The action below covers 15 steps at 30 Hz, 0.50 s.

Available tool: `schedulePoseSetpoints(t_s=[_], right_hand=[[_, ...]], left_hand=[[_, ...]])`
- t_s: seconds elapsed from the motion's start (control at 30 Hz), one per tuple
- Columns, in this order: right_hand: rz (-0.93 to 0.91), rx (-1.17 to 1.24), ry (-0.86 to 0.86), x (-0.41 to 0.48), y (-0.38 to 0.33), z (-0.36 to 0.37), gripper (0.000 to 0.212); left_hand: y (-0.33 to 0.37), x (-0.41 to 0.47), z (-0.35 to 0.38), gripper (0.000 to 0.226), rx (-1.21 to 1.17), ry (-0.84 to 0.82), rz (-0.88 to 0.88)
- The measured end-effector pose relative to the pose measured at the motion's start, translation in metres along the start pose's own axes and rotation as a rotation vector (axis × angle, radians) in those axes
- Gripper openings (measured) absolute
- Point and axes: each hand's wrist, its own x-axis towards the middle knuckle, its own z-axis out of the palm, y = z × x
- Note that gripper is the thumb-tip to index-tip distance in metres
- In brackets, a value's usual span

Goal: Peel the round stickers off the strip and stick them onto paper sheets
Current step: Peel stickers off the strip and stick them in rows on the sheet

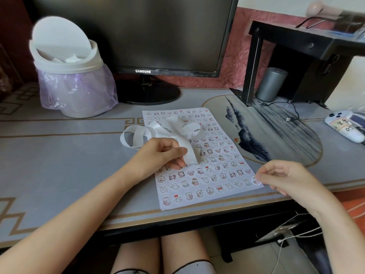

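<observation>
A white paper sheet [199, 186] covered with several small cartoon stickers lies on the desk in front of me. A long white backing strip [158, 129] curls in loops over the sheet's upper left. My left hand [164, 153] pinches the strip's near end between thumb and fingers. My right hand [284, 177] is at the sheet's lower right corner, its fingertips pinching a round sticker [256, 181] that touches the sheet there.
A white swing-lid bin [69, 62] with a purple bag stands at the back left. A black monitor [150, 36] is behind the sheet, a black shelf [296, 40] and grey cylinder [271, 84] at the right. A white device [343, 125] lies far right.
</observation>
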Motion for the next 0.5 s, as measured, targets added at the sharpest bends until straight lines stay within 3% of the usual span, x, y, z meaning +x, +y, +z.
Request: schedulePoseSetpoints(t_s=[0.5], right_hand=[[-0.065, -0.034, 0.001, -0.0004, -0.0009, 0.0034, 0.011]], left_hand=[[0.0017, -0.0009, 0.0001, 0.018, 0.01, -0.004, -0.006]])
